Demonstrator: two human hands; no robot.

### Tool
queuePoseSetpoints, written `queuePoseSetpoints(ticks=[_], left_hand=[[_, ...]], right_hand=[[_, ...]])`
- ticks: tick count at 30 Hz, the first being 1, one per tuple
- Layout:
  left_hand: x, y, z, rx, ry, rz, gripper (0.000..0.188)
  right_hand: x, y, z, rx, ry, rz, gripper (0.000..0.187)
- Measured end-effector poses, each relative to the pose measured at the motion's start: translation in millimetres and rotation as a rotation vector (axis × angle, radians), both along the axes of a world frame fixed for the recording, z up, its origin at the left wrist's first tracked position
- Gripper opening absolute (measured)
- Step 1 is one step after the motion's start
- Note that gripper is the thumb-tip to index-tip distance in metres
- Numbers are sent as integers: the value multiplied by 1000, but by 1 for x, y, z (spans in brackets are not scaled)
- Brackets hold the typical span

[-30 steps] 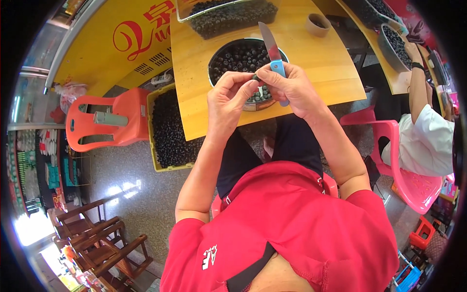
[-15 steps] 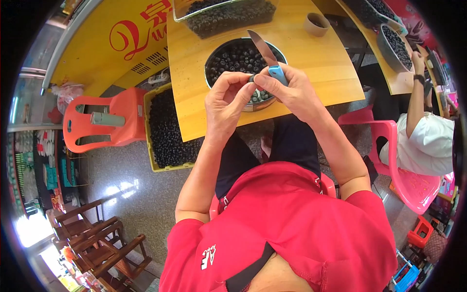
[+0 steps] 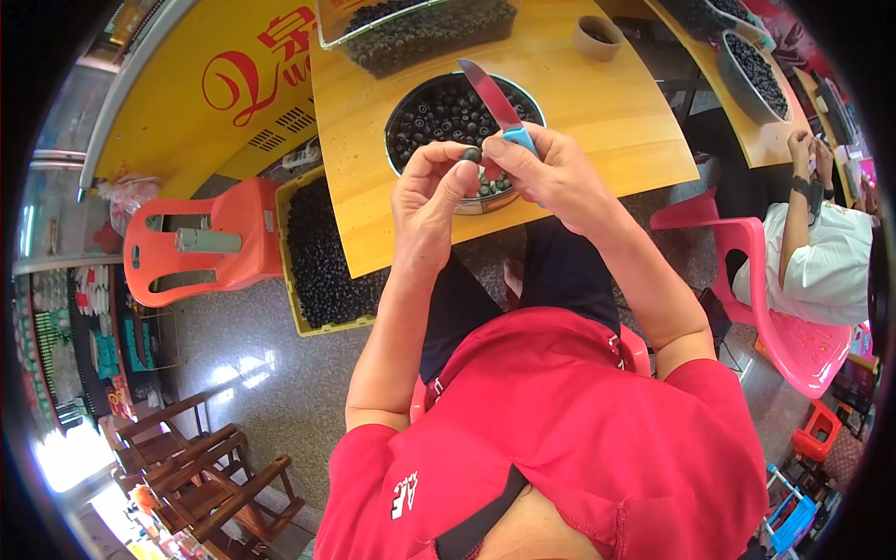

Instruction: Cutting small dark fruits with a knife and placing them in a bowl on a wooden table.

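Observation:
My left hand (image 3: 431,187) pinches a small dark round piece (image 3: 472,155) between thumb and fingertips. It looks like a bead, nut or small fruit; I cannot tell which. My right hand (image 3: 551,168) grips a knife (image 3: 492,95) by its blue handle, the blade pointing up and away to the left. Its thumb and fingertip are close beside the piece. Below and beyond both hands stands a round bowl (image 3: 448,117) full of similar dark pieces, with some paler greenish ones at its near side, partly hidden by my hands.
A clear tub (image 3: 429,42) of dark pieces and a beige cup (image 3: 598,39) stand on the wooden table (image 3: 644,140). Left are a yellow crate (image 3: 303,329) of dark pieces and an orange stool (image 3: 252,233). A co-worker (image 3: 821,261) sits at right near a pink chair (image 3: 767,317).
The piece in my left fingertips shows more plainly, and my right fingertips have parted slightly from it. The view has shifted a little. The co-worker's hands have come together lower down.

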State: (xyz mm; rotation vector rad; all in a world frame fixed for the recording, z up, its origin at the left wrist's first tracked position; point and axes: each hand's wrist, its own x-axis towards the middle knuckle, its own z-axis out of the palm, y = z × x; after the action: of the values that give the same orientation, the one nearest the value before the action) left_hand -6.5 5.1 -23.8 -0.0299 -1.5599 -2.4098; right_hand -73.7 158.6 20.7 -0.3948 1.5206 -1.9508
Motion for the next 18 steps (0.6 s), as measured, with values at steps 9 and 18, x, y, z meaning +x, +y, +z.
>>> queuePoseSetpoints(ticks=[9, 18], left_hand=[[0, 12, 3, 225, -29, -6, 18], [1, 12, 3, 298, -18, -27, 15]], right_hand=[[1, -2, -3, -7, 47, 8, 28], [-4, 1, -14, 220, 923, -178, 17]])
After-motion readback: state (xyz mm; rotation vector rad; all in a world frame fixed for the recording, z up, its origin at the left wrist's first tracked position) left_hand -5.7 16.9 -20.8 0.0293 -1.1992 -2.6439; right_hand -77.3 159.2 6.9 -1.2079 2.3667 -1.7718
